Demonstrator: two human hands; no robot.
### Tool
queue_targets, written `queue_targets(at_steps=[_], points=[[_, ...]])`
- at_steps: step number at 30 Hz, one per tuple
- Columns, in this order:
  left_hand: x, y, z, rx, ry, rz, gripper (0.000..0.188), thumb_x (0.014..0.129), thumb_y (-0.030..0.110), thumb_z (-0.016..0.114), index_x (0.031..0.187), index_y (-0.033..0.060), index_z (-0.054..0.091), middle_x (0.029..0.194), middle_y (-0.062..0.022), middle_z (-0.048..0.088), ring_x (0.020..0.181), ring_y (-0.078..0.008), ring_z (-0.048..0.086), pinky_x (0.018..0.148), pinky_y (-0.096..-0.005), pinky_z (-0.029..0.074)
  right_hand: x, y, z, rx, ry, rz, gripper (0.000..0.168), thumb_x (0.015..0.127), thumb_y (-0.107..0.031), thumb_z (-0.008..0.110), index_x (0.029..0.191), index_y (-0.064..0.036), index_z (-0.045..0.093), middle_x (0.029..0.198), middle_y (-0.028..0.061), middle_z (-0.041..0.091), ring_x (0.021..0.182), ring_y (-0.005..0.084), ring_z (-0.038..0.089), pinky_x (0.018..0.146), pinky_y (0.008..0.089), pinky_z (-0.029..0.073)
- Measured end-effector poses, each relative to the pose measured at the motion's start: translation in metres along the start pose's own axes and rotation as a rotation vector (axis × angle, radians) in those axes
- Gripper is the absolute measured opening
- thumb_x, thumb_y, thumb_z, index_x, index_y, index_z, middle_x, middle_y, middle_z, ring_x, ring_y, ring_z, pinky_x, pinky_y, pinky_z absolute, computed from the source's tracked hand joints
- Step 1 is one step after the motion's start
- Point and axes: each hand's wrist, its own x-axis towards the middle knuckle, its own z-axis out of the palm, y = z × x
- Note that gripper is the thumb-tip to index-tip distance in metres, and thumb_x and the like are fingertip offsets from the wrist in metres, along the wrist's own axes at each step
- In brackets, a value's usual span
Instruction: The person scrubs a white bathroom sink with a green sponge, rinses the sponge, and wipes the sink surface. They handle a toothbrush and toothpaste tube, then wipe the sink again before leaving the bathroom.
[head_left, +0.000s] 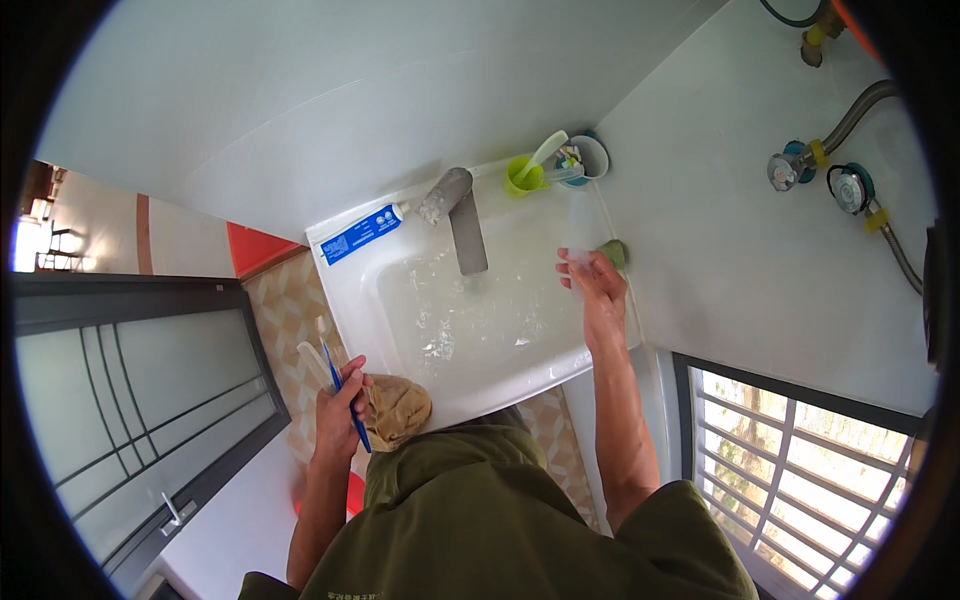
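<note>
My left hand grips a blue toothbrush with its bristle end up, along with a whitish, partly see-through long item whose kind I cannot tell. A tan cloth lies on the sink's near left corner, right beside that hand. Over the right side of the white sink, my right hand is closed on a pale, translucent long object, blurred. Just behind its fingers sits a green sponge or cloth on the rim.
A grey faucet reaches over the basin. On the back ledge lie a blue toothpaste tube, a lime-green cup and a white cup. Valves with hoses are on the right wall. A glazed door stands left.
</note>
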Motion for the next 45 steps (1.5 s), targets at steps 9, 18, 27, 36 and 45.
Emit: queue_targets(at_steps=[9,18,27,36,45], points=[[-0.005,-0.012,-0.011,-0.086,-0.027,0.008,0.050,0.111,0.042,0.054,0.136,-0.0001,0.062,0.090,-0.0050,0.066,0.059,-0.0063,0.045,0.050,-0.0240,0.038,0.034,-0.001,0.016,-0.039,0.101,-0.255,0.009,0.090,-0.006,0.078,0.097,-0.002,0.073,0.085,-0.0031,0.067,0.078,0.0059,0.058,0.072,0.0241,0.047],[-0.010,-0.020,-0.015,-0.069,0.034,0.033,0.046,0.110,0.036,0.058,0.132,-0.0041,0.063,0.089,-0.0074,0.067,0.057,-0.0077,0.048,0.049,-0.0253,0.039,0.132,-0.025,0.042,-0.535,0.071,-0.493,0.012,0.090,-0.013,0.075,0.094,-0.001,0.072,0.077,0.0062,0.071,0.068,0.0158,0.065,0.068,0.0318,0.052],[-0.016,-0.027,-0.027,-0.139,0.070,0.036,0.040,0.109,0.033,0.060,0.129,-0.0019,0.066,0.089,-0.0066,0.068,0.058,-0.0078,0.049,0.049,-0.0249,0.040,0.184,0.019,0.065,-0.927,0.015,-0.494,0.014,0.091,-0.012,0.067,0.098,-0.005,0.077,0.093,0.0169,0.077,0.084,0.0367,0.073,0.078,0.0428,0.057],[-0.012,-0.028,-0.032,-0.116,0.090,0.043,0.038,0.109,0.032,0.059,0.128,0.0006,0.068,0.089,-0.0050,0.067,0.058,-0.0074,0.049,0.050,-0.0245,0.039,0.160,0.002,0.056,-0.878,0.092,-0.536,0.017,0.093,-0.010,0.066,0.108,-0.006,0.074,0.096,0.0139,0.077,0.086,0.0327,0.074,0.077,0.0416,0.057],[-0.010,-0.014,-0.018,-0.041,-0.126,0.005,0.050,0.111,0.040,0.054,0.139,-0.0006,0.060,0.094,-0.0057,0.067,0.061,-0.0077,0.049,0.051,-0.0246,0.039,0.003,0.046,0.043,-0.413,-0.277,-0.019,0.009,0.099,-0.009,0.069,0.104,-0.005,0.075,0.085,0.0003,0.072,0.069,0.0086,0.063,0.061,0.0263,0.051]])
